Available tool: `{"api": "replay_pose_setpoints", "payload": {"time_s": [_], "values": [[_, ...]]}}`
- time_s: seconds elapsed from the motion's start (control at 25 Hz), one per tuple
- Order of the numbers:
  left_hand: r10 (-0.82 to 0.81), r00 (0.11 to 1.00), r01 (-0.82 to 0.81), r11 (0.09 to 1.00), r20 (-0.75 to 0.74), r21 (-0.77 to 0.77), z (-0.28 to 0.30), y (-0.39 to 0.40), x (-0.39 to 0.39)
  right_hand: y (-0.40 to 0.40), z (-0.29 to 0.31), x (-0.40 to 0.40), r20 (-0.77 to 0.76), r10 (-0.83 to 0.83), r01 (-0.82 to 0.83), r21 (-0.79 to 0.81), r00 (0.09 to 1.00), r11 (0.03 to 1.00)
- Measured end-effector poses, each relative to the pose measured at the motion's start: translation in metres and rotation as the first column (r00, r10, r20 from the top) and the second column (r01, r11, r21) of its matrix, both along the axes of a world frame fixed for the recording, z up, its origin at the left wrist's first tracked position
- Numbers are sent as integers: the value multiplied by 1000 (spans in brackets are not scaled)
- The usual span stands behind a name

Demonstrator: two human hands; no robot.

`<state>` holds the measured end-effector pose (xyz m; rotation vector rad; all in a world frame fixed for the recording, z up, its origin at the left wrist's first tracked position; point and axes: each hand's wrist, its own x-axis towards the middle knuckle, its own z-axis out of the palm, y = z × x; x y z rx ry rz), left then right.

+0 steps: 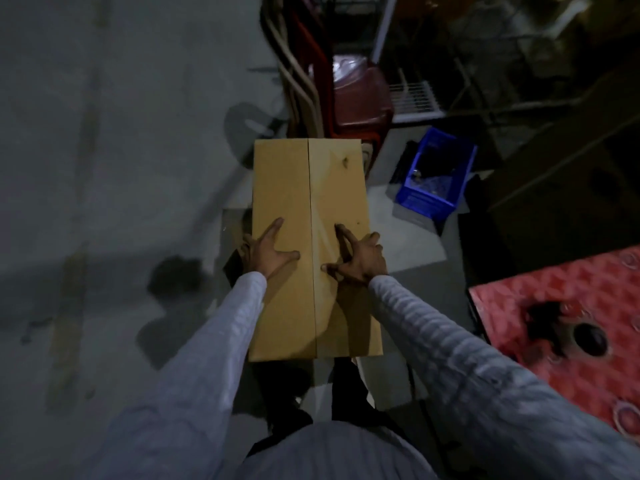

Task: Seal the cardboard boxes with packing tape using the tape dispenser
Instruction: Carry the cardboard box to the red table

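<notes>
A long brown cardboard box (304,188) lies lengthwise in front of me, its two top flaps closed and meeting at a centre seam. My left hand (268,252) lies spread on the left flap, its outer fingers over the box's left edge. My right hand (358,258) presses the right flap with spread fingertips, the palm raised. Glossy clear tape seems to run beside the seam under my right fingers. No tape dispenser is in view.
A blue plastic crate (434,174) holding small items stands to the right of the box. Stacked red plastic chairs (356,95) stand behind it. A red patterned surface (561,327) with a hole lies at the right. Grey concrete floor (104,168) spreads to the left.
</notes>
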<state>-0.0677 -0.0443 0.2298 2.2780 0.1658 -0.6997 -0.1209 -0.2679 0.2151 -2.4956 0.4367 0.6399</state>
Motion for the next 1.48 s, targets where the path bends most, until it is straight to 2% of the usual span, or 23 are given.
{"api": "replay_pose_setpoints", "payload": {"time_s": [0.2, 0.36, 0.44, 0.68, 0.84, 1.04, 1.24, 1.36, 1.48], "values": [[-158, 979, 155, 987, 130, 30, 71, -25, -16, -10, 74, -66, 172, -238, 244, -12, 956, 970], [-272, 919, 279, 960, 287, 15, 140, -74, -36, -50, 145, -113, 332, -378, 397, 11, 864, 918], [-318, 891, 349, 936, 324, -40, 170, -106, -52, -75, 174, -143, 391, -441, 473, 16, 808, 881], [-509, 723, 602, 796, 467, -66, 254, -228, -125, -165, 248, -253, 509, -598, 675, 43, 619, 737], [-595, 625, 708, 705, 504, -45, 286, -312, -196, -228, 289, -350, 539, -649, 772, -4, 537, 635], [-712, 491, 842, 536, 502, -63, 293, -408, -304, -278, 291, -480, 536, -755, 893, 5, 378, 451], [-815, 365, 922, 384, 450, -51, 250, -481, -412, -295, 251, -603, 506, -838, 967, 33, 202, 253], [-868, 289, 956, 281, 404, -79, 232, -526, -455, -314, 235, -654, 521, -844, 987, 9, 130, 158], [-903, 179, 983, 180, 391, -35, 211, -560, -481, -327, 210, -678, 499, -864, 998, -5, 63, 70]]}}
